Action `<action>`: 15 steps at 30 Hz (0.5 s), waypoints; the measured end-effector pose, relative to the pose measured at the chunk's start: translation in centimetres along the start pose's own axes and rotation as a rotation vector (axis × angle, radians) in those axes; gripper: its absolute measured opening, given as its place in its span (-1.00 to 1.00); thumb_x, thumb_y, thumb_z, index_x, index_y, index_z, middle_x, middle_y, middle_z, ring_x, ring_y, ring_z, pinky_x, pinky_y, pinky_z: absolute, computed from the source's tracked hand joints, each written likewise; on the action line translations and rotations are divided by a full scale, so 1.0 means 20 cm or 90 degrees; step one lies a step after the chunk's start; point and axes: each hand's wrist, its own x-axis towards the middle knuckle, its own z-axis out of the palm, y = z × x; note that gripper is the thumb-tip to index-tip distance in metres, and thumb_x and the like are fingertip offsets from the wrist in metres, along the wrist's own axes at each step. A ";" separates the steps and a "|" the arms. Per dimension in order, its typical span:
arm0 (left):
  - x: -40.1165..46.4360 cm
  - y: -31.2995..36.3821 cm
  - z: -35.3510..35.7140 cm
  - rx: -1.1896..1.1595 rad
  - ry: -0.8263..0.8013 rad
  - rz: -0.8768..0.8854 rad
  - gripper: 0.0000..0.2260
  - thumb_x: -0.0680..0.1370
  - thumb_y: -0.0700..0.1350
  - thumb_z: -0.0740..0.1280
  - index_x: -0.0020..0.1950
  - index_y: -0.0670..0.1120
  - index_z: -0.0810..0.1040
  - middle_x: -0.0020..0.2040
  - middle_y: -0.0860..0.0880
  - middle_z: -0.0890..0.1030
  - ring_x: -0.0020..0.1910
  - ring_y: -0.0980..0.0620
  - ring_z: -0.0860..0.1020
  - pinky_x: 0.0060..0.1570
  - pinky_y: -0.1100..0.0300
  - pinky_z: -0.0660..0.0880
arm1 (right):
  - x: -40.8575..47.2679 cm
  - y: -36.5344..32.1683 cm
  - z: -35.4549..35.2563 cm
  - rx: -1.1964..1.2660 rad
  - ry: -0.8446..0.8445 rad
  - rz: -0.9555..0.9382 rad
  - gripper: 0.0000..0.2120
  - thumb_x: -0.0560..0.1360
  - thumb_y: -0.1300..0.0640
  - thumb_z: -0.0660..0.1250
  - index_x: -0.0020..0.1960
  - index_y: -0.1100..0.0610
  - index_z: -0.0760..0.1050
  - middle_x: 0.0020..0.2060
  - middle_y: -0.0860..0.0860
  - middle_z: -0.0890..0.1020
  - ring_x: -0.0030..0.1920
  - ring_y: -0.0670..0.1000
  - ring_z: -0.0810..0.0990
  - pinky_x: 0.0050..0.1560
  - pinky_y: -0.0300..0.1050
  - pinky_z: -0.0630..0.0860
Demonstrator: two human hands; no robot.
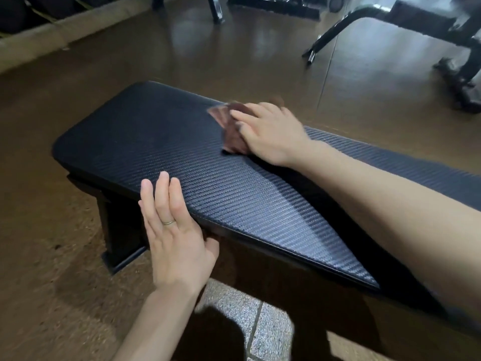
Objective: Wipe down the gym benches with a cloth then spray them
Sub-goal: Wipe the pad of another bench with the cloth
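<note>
Bench padding, black woven-texture vinyl counter (161,142), fills the view above brown floor (46,256). My left hand (174,235) rests flat-fingered on its near edge; my right hand (270,134) presses a crumpled reddish-brown cloth (231,131) at mid-pad.

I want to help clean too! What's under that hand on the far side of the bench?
A reddish-brown cloth lies under the right hand, pressed flat on the bench pad. The hand covers part of the cloth.

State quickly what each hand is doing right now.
Left hand: open, fingers resting on the bench pad.
Right hand: open, pressing the cloth.
</note>
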 end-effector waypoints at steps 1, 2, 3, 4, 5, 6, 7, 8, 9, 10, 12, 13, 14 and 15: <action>0.00 0.00 0.00 0.003 -0.002 -0.001 0.04 0.26 -0.25 0.54 0.59 -0.23 -0.01 0.61 -0.25 0.02 0.63 -0.31 -0.12 0.51 -0.38 0.11 | 0.13 -0.08 0.03 0.000 -0.008 -0.016 -0.54 0.69 -0.11 -0.06 0.53 -0.14 0.33 0.51 0.00 0.39 0.50 0.11 0.32 0.48 0.18 0.24; 0.00 0.00 0.00 0.008 -0.006 0.000 0.04 0.26 -0.25 0.55 0.59 -0.22 -0.02 0.61 -0.24 0.01 0.64 -0.30 -0.13 0.52 -0.37 0.11 | 0.23 -0.15 0.04 0.009 -0.018 -0.022 -0.54 0.68 -0.10 -0.07 0.52 -0.14 0.33 0.50 0.01 0.39 0.49 0.11 0.32 0.48 0.21 0.24; 0.00 -0.01 -0.01 0.015 -0.010 0.002 0.05 0.27 -0.25 0.56 0.59 -0.20 -0.02 0.61 -0.24 0.01 0.64 -0.29 -0.13 0.52 -0.37 0.10 | 0.31 -0.21 0.04 0.024 -0.031 -0.020 -0.53 0.68 -0.10 -0.08 0.53 -0.15 0.33 0.50 0.02 0.39 0.50 0.11 0.31 0.48 0.21 0.22; 0.00 -0.01 -0.01 0.021 -0.012 0.007 0.05 0.28 -0.24 0.57 0.59 -0.20 -0.02 0.61 -0.24 0.02 0.64 -0.30 -0.12 0.53 -0.36 0.11 | 0.36 -0.24 0.04 0.042 -0.040 -0.015 -0.53 0.68 -0.11 -0.09 0.54 -0.17 0.32 0.50 0.02 0.38 0.50 0.11 0.30 0.48 0.20 0.22; 0.00 -0.01 -0.01 0.025 -0.010 0.012 0.05 0.28 -0.24 0.58 0.59 -0.21 -0.01 0.61 -0.25 0.03 0.63 -0.31 -0.10 0.52 -0.36 0.12 | 0.38 -0.24 0.04 0.059 -0.044 -0.009 -0.53 0.68 -0.12 -0.08 0.55 -0.19 0.30 0.50 0.02 0.38 0.50 0.10 0.30 0.49 0.18 0.23; -0.01 -0.01 -0.02 0.027 -0.007 0.016 0.04 0.28 -0.23 0.59 0.59 -0.22 0.01 0.61 -0.26 0.05 0.63 -0.32 -0.08 0.52 -0.37 0.13 | 0.38 -0.23 0.04 0.075 -0.045 -0.006 -0.53 0.68 -0.14 -0.08 0.55 -0.20 0.29 0.49 0.02 0.39 0.50 0.10 0.30 0.48 0.16 0.25; -0.01 -0.02 -0.02 0.029 -0.006 0.016 0.04 0.28 -0.23 0.59 0.59 -0.24 0.03 0.61 -0.27 0.07 0.63 -0.32 -0.07 0.51 -0.37 0.15 | 0.35 -0.21 0.03 0.088 -0.042 -0.003 -0.53 0.68 -0.15 -0.07 0.55 -0.21 0.30 0.47 0.03 0.40 0.49 0.09 0.31 0.47 0.15 0.29; -0.01 -0.02 -0.03 0.030 -0.004 0.015 0.03 0.28 -0.23 0.60 0.59 -0.26 0.04 0.61 -0.28 0.08 0.63 -0.33 -0.06 0.50 -0.37 0.16 | 0.31 -0.17 0.02 0.099 -0.037 0.005 -0.53 0.68 -0.16 -0.06 0.54 -0.21 0.31 0.45 0.03 0.42 0.48 0.10 0.34 0.45 0.14 0.32; -0.01 -0.01 -0.03 0.031 -0.002 0.013 0.03 0.27 -0.24 0.59 0.59 -0.27 0.05 0.61 -0.28 0.08 0.63 -0.32 -0.05 0.50 -0.37 0.17 | 0.25 -0.13 0.01 0.105 -0.027 0.021 -0.54 0.68 -0.17 -0.05 0.54 -0.21 0.32 0.42 0.04 0.44 0.46 0.11 0.36 0.42 0.13 0.36; -0.01 -0.01 -0.03 0.033 -0.004 0.010 0.03 0.27 -0.24 0.59 0.59 -0.28 0.05 0.61 -0.28 0.08 0.63 -0.32 -0.05 0.50 -0.37 0.17 | 0.18 -0.06 0.00 0.103 -0.017 0.044 -0.54 0.68 -0.18 -0.04 0.53 -0.21 0.33 0.39 0.05 0.46 0.44 0.13 0.38 0.39 0.12 0.38; -0.02 0.00 -0.04 0.035 -0.015 0.005 0.02 0.29 -0.23 0.58 0.59 -0.28 0.05 0.61 -0.27 0.07 0.64 -0.30 -0.06 0.50 -0.36 0.16 | -0.02 0.12 -0.02 0.077 -0.001 0.104 -0.55 0.67 -0.18 -0.03 0.52 -0.22 0.34 0.33 0.08 0.49 0.41 0.16 0.41 0.36 0.13 0.41; -0.01 0.01 -0.04 0.033 -0.016 0.002 0.01 0.31 -0.22 0.57 0.60 -0.28 0.04 0.62 -0.26 0.06 0.64 -0.29 -0.08 0.51 -0.36 0.15 | -0.15 0.24 -0.03 0.060 0.008 0.136 -0.55 0.67 -0.18 -0.03 0.51 -0.23 0.34 0.31 0.10 0.50 0.39 0.18 0.41 0.35 0.14 0.43; -0.01 0.01 -0.04 0.029 -0.016 -0.001 0.00 0.33 -0.21 0.56 0.60 -0.27 0.03 0.62 -0.25 0.05 0.64 -0.28 -0.09 0.51 -0.36 0.14 | -0.29 0.35 -0.06 0.047 0.015 0.168 -0.56 0.67 -0.17 -0.02 0.50 -0.23 0.35 0.30 0.10 0.51 0.38 0.18 0.42 0.33 0.15 0.44; -0.01 0.01 -0.04 0.026 -0.018 -0.002 -0.01 0.34 -0.19 0.55 0.60 -0.27 0.02 0.63 -0.25 0.04 0.64 -0.28 -0.10 0.52 -0.36 0.13 | -0.43 0.44 -0.10 0.044 0.019 0.195 -0.56 0.67 -0.16 -0.01 0.50 -0.22 0.36 0.29 0.10 0.52 0.37 0.18 0.42 0.32 0.14 0.44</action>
